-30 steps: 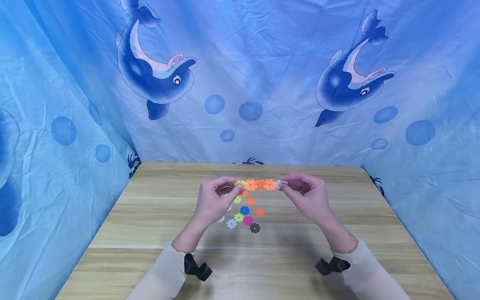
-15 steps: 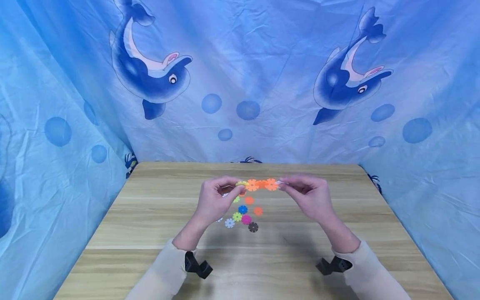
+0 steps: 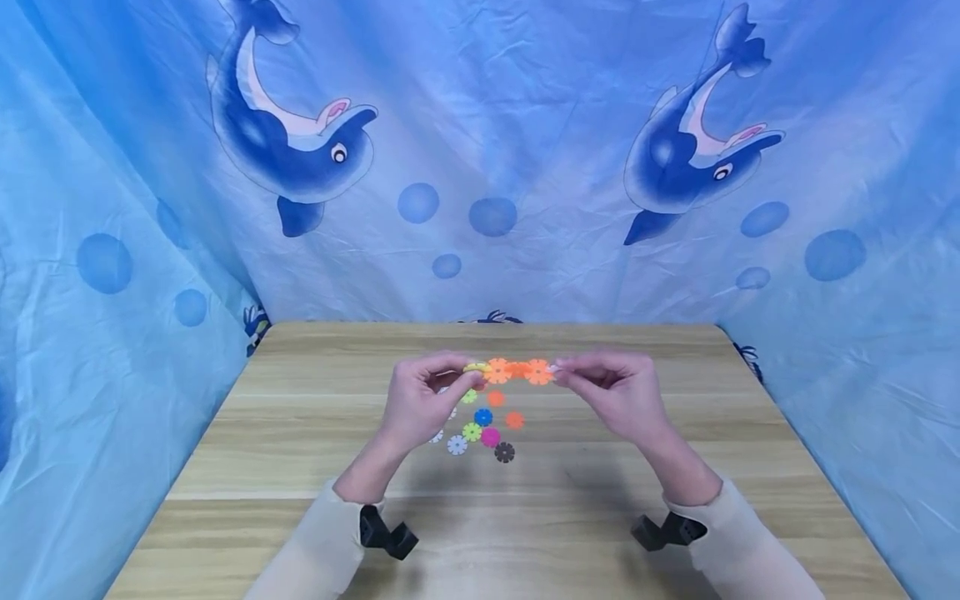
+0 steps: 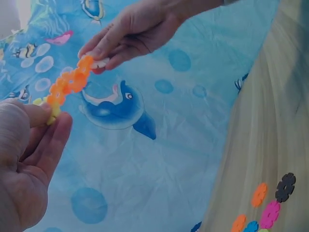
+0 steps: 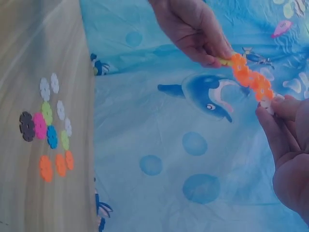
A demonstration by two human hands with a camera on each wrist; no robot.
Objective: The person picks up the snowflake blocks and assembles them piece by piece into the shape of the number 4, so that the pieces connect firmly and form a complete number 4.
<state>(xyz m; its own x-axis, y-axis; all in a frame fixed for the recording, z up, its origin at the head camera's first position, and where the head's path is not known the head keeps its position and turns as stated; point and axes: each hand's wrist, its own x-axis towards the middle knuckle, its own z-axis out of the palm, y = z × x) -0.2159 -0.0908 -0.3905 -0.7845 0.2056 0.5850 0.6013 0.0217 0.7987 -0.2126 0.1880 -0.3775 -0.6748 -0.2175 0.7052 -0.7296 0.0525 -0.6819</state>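
A row of interlocking snowflake discs is held up above the table between both hands. Its middle is several orange discs [image 3: 498, 372], with a yellow disc [image 4: 54, 113] at the left end and a white disc [image 5: 266, 105] at the right end. My left hand [image 3: 422, 402] pinches the yellow disc between thumb and fingers. The white disc is pinched by my right hand [image 3: 621, 398], whose fingertips cover most of it in the head view. In both wrist views the discs look joined at their notched edges.
Loose discs lie on the wooden table [image 3: 247, 467] below the hands, among them a blue disc [image 3: 483, 417], a pink disc [image 3: 491, 437] and a dark disc [image 3: 505, 452]. The left hand partly hides several others. A blue dolphin-print curtain [image 3: 480, 150] encloses the table's back and sides.
My left hand and the held discs have shifted slightly left in the head view, which itself has moved a little. Both hands keep their pinch on the same end discs.
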